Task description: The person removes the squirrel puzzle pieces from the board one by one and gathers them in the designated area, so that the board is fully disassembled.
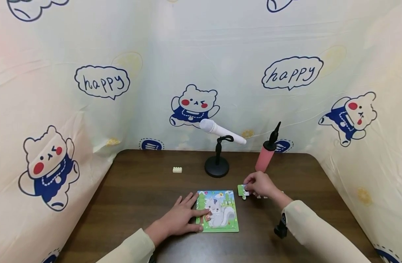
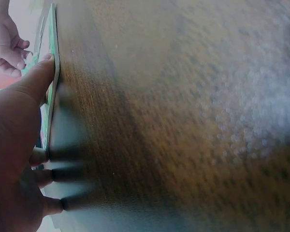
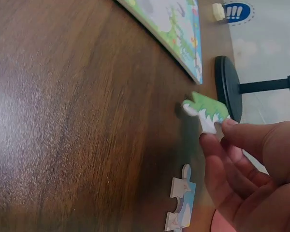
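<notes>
My left hand (image 1: 179,219) lies with spread fingers over the left edge of a square picture puzzle board (image 1: 232,224), which shows a grey-white bushy-tailed animal on green. In the left wrist view, the thumb (image 2: 38,77) touches the board's edge. To the right of the board, my right hand (image 1: 261,184) pinches a green and white puzzle piece (image 3: 210,108) between thumb and fingertips. The right wrist view has this piece tilted above the wood. Near that hand, another blue and white puzzle piece (image 3: 189,191) lies on the table, partly cut off by the frame.
Behind the board stands a black microphone stand (image 1: 217,167) holding a white microphone (image 1: 222,130). A pink hand pump (image 1: 264,159) with a black nozzle is at the back right. A cream toy brick (image 1: 177,170) sits on the brown table (image 1: 138,190). Printed cloth (image 1: 233,44) surrounds the table.
</notes>
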Available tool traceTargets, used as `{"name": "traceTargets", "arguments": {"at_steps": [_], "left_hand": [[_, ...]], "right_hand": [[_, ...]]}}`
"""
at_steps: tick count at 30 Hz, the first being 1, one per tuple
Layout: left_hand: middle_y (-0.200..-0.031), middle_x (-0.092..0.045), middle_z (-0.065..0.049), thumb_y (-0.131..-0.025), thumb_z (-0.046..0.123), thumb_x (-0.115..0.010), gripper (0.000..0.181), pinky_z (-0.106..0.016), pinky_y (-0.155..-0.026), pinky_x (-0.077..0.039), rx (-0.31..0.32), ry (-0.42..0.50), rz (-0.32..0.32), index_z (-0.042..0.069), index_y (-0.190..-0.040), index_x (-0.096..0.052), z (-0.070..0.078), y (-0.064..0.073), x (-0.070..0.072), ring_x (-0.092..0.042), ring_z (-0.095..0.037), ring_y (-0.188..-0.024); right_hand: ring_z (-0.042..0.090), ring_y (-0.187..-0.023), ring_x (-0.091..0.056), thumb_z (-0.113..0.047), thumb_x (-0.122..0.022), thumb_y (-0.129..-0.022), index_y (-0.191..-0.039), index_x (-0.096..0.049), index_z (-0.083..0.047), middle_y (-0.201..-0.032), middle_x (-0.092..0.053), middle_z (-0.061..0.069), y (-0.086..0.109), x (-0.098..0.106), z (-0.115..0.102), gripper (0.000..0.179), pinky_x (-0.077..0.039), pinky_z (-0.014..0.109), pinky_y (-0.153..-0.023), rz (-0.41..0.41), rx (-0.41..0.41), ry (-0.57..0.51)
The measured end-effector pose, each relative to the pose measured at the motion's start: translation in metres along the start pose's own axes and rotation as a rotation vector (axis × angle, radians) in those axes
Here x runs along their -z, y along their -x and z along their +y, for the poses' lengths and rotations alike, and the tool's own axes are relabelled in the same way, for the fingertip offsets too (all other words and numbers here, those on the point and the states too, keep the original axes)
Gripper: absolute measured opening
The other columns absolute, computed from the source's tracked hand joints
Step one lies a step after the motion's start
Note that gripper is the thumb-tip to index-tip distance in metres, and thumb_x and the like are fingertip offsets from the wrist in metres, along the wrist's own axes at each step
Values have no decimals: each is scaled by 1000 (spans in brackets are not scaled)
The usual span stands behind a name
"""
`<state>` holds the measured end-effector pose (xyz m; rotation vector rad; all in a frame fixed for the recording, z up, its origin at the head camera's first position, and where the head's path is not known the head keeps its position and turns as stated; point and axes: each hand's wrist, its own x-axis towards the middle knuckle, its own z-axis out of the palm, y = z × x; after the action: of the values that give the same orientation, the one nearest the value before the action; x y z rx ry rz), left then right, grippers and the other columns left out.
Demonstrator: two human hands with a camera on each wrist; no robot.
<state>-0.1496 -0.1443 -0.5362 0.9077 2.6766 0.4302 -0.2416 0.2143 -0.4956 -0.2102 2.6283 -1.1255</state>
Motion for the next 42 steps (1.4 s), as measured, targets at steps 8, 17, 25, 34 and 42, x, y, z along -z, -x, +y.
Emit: {"name": "traceTargets", "arguments": {"at_steps": [8, 17, 25, 34, 42], "left_hand": [[-171, -16, -17, -95, 69, -56, 59, -73, -117, -19, -5, 4, 6, 51, -150, -45, 0, -1, -1, -15, -43, -157], [-171, -16, -16, -94, 69, -57, 59, -73, -117, -19, -1, 5, 4, 52, -150, -45, -1, -1, -1, -16, -43, -157], [-171, -17, -17, -94, 67, -58, 59, -73, -117, -19, -2, 10, 4, 51, -150, -47, -1, 0, 0, -16, -43, -157], [-170, -19, -18, -93, 69, -58, 60, -73, -118, -13, -18, 15, 23, 50, -149, -48, -4, 0, -6, -16, -43, -157], [-169, -27, -11, -95, 66, -56, 58, -73, -117, -20, -53, -43, 48, 49, -150, -47, -1, 3, -8, -24, -43, -154]], "right_hand": [[16, -67, -59, -8, -80, -88, -91, -78, -3, -79, -70, 3, -6, -5, 3, 6, -52, 31, -62, 53, 13, 164], [16, -66, -59, -9, -81, -87, -84, -78, -7, -77, -70, 2, -11, -11, 8, 5, -53, 31, -62, 55, 16, 250], [16, -61, -58, -10, -82, -87, -84, -78, -8, -76, -69, 1, -12, -14, 10, 5, -51, 31, -55, 52, 17, 263], [15, -61, -59, -12, -81, -88, -87, -78, -5, -78, -71, 2, -7, -14, 10, 7, -52, 30, -54, 50, 48, 250], [15, -72, -58, -11, -76, -92, -99, -78, -9, -85, -69, -1, 0, -10, -3, 8, -52, 31, -66, -10, 142, 197]]}}
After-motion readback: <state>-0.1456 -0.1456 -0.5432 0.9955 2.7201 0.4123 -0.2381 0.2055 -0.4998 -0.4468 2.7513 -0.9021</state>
